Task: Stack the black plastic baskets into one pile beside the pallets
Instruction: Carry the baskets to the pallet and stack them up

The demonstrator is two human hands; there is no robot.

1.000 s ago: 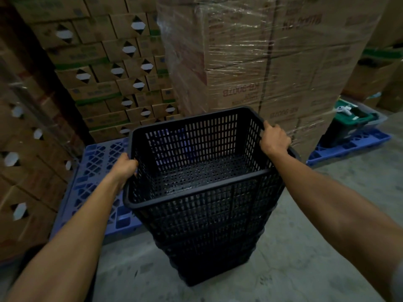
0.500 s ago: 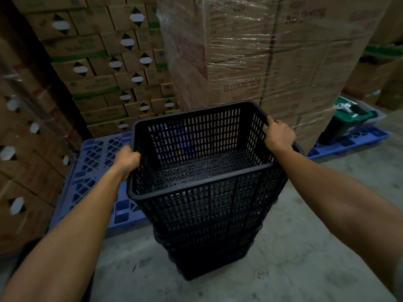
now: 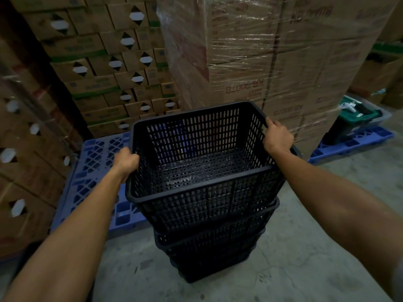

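Gripping the rim on opposite short sides, the left hand and right hand curl their fingers over the edge of the top basket, thumbs outside as far as can be seen. Holding at both ends probably keeps the basket level, so it can drop squarely into the one beneath rather than jam on a corner.

Between the hands the basket sits empty, its slotted walls and perforated floor open to view. Below the hands it is nested partway into the pile of black baskets, whose rims step down toward the concrete floor. The top one looks not fully seated; a push down would likely finish it.

Just outside the left hand lies a blue pallet, bare at this corner, so the pile stands beside it as the task asks. Beyond the right hand rises a film-wrapped block of cartons, and farther out a second blue pallet carries a dark bin.
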